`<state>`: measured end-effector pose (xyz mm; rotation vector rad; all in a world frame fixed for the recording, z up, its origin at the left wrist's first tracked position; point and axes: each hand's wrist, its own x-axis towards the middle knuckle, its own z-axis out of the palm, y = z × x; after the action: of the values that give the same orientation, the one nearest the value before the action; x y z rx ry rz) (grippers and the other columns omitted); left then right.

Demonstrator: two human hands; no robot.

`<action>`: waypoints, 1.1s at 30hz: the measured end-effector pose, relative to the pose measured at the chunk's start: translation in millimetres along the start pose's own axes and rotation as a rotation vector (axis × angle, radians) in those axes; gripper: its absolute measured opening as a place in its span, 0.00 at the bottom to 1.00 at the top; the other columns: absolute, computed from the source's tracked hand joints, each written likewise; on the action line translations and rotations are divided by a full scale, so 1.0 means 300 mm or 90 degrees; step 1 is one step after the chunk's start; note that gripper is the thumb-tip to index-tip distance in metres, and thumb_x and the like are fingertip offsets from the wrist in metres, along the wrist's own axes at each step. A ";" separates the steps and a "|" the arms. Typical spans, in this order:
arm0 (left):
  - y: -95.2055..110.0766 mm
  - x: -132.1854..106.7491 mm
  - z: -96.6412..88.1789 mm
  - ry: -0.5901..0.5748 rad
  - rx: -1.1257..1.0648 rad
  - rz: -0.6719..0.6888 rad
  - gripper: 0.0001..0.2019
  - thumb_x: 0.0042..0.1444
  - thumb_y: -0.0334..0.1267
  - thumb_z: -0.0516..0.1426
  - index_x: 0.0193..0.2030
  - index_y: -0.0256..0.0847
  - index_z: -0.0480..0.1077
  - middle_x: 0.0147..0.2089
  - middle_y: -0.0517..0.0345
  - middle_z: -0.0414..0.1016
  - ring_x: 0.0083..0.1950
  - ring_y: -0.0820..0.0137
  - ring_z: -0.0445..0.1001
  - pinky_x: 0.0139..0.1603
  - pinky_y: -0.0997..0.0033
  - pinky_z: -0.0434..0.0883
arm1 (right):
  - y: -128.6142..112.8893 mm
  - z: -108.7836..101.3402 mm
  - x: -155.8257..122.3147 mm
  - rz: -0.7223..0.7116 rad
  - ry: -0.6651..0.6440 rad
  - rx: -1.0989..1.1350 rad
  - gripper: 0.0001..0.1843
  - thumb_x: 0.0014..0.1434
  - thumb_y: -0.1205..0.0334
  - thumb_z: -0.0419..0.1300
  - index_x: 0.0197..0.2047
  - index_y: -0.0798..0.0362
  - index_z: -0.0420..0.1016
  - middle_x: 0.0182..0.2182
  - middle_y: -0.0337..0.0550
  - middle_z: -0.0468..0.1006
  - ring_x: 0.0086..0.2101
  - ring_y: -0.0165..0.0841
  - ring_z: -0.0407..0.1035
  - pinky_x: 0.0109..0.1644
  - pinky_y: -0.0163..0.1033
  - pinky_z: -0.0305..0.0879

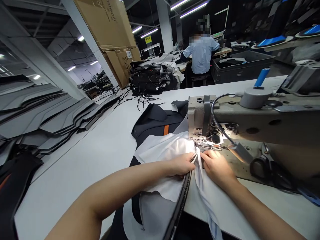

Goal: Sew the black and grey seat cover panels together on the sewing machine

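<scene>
As the white lining (162, 150) lies gathered against the presser foot (203, 145) of a sewing machine (201, 115), it is gripped by the left hand (178, 165) beside a dark zip (181, 206). The right hand (216, 166) is laid on the fabric just before the foot, fingers curled; whether it grips cannot be told. A dark panel with an orange strip (157, 123) is spread behind them, near the worktop's (75, 156) middle. The hands are bounded on the right by the machine. Stacked grey panels (42, 113) are ranged along the left edge, and a black bundle (152, 78) sits well apart at the far edge.
</scene>
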<state>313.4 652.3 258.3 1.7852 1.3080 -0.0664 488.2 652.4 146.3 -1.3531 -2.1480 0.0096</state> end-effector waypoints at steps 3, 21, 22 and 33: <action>-0.029 0.020 0.037 -0.030 -0.060 -0.020 0.23 0.49 0.33 0.50 0.55 0.43 0.58 0.25 0.64 0.63 0.18 0.74 0.61 0.20 0.74 0.64 | -0.011 0.016 0.009 -0.012 -0.006 -0.005 0.15 0.56 0.68 0.48 0.40 0.55 0.75 0.35 0.51 0.74 0.34 0.40 0.64 0.38 0.43 0.62; -0.027 0.099 0.030 -0.011 0.021 -0.002 0.33 0.54 0.40 0.49 0.66 0.36 0.42 0.45 0.46 0.73 0.35 0.62 0.74 0.32 0.68 0.70 | 0.019 -0.009 0.033 0.048 -0.036 0.090 0.20 0.59 0.63 0.46 0.48 0.54 0.74 0.43 0.49 0.77 0.43 0.40 0.69 0.48 0.46 0.65; -0.024 0.097 0.027 -0.026 0.010 -0.021 0.32 0.56 0.41 0.46 0.66 0.36 0.41 0.42 0.48 0.74 0.30 0.65 0.74 0.29 0.68 0.70 | 0.019 -0.011 0.030 0.079 -0.030 0.096 0.19 0.60 0.60 0.47 0.46 0.54 0.75 0.41 0.48 0.78 0.42 0.40 0.70 0.47 0.45 0.67; -0.049 0.090 0.036 0.304 0.512 0.216 0.12 0.61 0.35 0.45 0.41 0.36 0.68 0.45 0.47 0.69 0.47 0.57 0.66 0.43 0.57 0.65 | -0.039 -0.036 0.100 0.291 -0.100 0.078 0.09 0.54 0.55 0.55 0.29 0.44 0.76 0.24 0.34 0.78 0.24 0.34 0.72 0.23 0.35 0.58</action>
<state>318.3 665.6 229.1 2.8251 1.3821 0.0339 474.8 668.2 173.0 -1.7857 -1.8751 0.4326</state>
